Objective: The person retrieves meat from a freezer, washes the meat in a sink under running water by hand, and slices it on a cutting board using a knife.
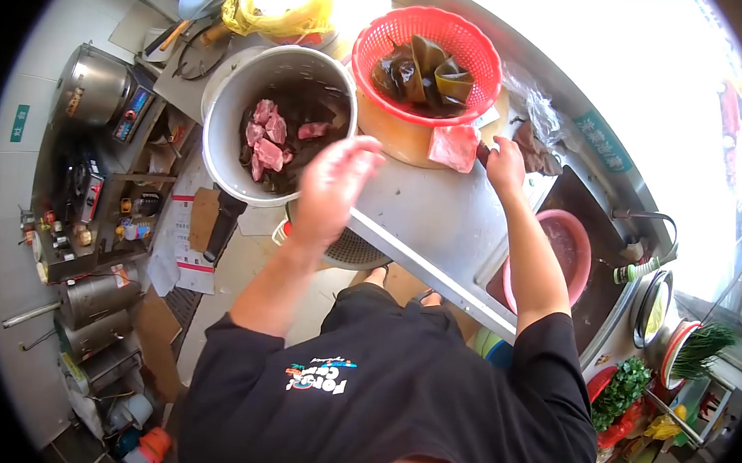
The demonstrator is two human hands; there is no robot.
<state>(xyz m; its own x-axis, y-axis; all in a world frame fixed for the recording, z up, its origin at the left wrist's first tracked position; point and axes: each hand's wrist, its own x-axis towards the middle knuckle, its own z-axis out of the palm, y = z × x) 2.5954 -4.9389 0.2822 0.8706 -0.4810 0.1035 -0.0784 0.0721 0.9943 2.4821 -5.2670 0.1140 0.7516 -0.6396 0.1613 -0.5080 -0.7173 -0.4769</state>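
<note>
My left hand (337,182) is smeared by motion in front of the right rim of a large metal pot (214,139). Its fingers point right, and I cannot make out anything in them. Inside the pot, chunks of raw meat (268,134) lie on dark pieces. On the right, my right hand (506,165) is closed around the dark handle of a knife (482,152); its blade is hard to make out. Beside the handle, a pink slab of raw meat (454,147) rests at the front edge of a round wooden board (399,143).
A red colander (363,63) of dark kelp-like sheets stands on the board. Behind the pot is a yellow plastic bag (279,6). To the right, a pink basin (583,251) sits in the sink area. The metal counter's front edge (428,270) runs before me.
</note>
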